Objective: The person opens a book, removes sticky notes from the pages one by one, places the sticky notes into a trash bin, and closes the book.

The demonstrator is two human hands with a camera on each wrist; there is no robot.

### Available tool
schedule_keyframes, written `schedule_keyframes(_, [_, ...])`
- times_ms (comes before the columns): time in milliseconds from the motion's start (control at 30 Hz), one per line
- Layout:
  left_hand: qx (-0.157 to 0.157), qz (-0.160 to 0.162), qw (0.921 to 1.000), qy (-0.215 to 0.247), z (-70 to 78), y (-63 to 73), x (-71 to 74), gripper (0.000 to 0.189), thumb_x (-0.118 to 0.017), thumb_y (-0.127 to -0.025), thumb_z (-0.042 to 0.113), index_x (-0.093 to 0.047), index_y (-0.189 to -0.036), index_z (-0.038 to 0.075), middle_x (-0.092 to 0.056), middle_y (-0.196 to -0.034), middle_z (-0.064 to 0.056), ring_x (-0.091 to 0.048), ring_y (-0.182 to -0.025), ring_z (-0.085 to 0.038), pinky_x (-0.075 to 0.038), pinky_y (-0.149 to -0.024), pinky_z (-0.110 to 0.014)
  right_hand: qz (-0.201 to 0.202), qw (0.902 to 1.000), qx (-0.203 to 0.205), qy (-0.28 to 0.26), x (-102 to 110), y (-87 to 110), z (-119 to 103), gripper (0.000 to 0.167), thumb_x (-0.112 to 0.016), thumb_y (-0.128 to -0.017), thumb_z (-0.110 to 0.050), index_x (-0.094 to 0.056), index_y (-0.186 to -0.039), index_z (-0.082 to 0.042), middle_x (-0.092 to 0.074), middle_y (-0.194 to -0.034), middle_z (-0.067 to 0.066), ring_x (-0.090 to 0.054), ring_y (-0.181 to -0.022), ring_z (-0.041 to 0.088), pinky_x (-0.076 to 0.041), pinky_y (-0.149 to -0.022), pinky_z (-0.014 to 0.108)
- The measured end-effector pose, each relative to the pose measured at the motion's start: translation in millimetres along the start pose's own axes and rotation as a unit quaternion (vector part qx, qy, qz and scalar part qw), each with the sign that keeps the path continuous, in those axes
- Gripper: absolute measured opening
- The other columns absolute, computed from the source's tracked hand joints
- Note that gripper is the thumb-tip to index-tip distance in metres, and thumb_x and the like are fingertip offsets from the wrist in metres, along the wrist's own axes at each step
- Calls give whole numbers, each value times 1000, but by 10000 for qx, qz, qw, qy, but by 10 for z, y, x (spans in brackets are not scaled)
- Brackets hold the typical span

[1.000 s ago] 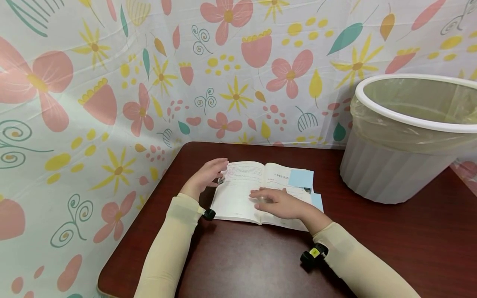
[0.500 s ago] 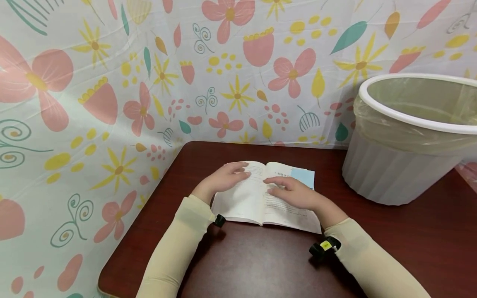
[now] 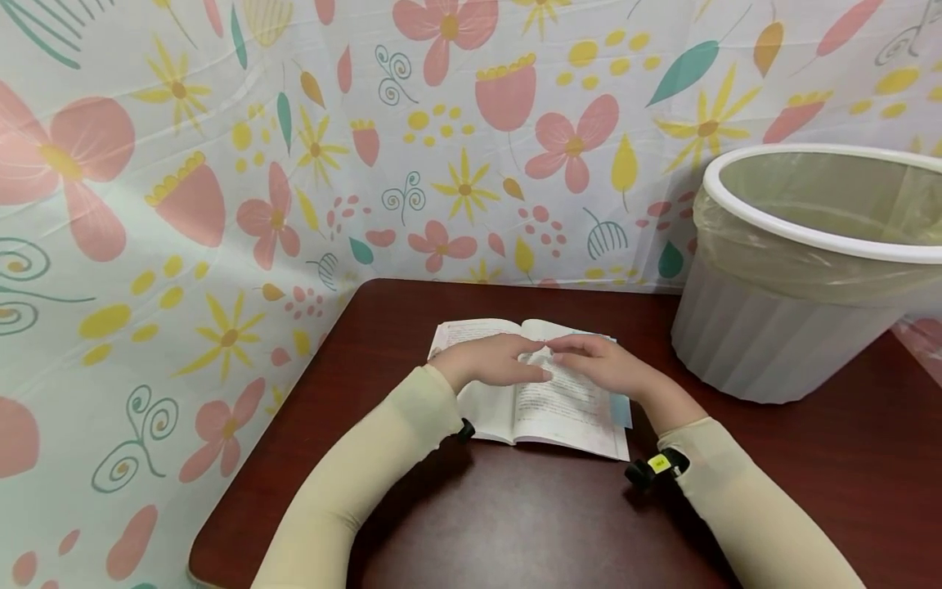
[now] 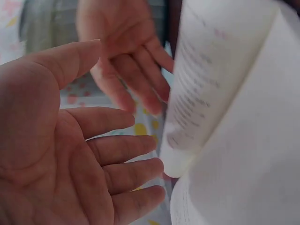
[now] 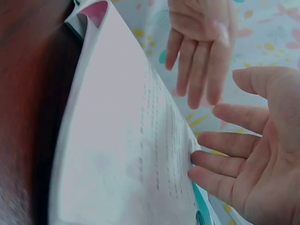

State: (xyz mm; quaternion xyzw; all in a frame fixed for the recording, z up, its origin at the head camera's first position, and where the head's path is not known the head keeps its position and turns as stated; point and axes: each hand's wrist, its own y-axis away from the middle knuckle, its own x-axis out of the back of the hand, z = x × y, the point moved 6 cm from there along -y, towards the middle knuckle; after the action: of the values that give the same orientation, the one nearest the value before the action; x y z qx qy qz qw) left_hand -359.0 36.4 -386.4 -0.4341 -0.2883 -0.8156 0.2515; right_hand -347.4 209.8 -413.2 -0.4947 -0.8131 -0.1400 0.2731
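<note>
An open book point(image 3: 567, 421) lies on the dark red table, its pages printed with small text. My left hand point(image 3: 491, 360) is over the middle of the book, palm down, with fairly straight fingers pointing right. Facing it over the right page is my right hand point(image 3: 607, 366), fingers loosely extended to the left. The fingertips of the two hands come close together above the upper pages. Both wrist views show the open palms of the left hand point(image 4: 79, 159) and right hand point(image 5: 262, 145), with nothing held. Blue paper point(image 3: 621, 411) sticks out past the book's right edge.
A ribbed grey bin point(image 3: 765, 335) with a white rim and a clear liner stands at the right on the table point(image 3: 478, 523). Behind and to the left hangs a flower-patterned curtain point(image 3: 456, 106). Each wrist wears a small black camera point(image 3: 651, 468).
My left hand has moved right, from the book's left edge to its middle. The right hand has shifted slightly right and farther up the page. The blue paper is now mostly covered.
</note>
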Motion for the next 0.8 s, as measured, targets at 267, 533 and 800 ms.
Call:
schedule_keyframes(267, [304, -346, 9967, -665, -22, -363, -24, 77, -63, -95, 59, -44, -158, 19, -44, -163, 0, -40, -151, -17, -36, -122, -38, 149, 9952, -325, -916, 123, -5, 136, 50, -54, -108, -32, -53, -149, -4, -52, -152, 24, -48, -143, 42, -55, -102, 55])
schedule_keyframes(533, [254, -468, 9899, -1316, 77, -567, -93, 76, -73, -87, 60, -57, -146, 15, -57, -150, 2, -54, -136, -13, -44, -114, -33, 179, 9890, -880, -1173, 201, 15, 332, 53, -55, -108, -33, -48, -153, -5, -46, -157, 25, -43, -145, 43, -56, -96, 51])
schedule_keyframes(800, [672, -525, 9894, -1177, 128, -611, -98, 84, -79, -81, 62, -55, -148, 18, -57, -150, 6, -53, -137, -12, -45, -113, -35, 20, 9957, -918, 140, 174, -38, 425, 56, -52, -108, -37, -44, -156, -9, -39, -163, 21, -39, -149, 43, -39, -115, 63])
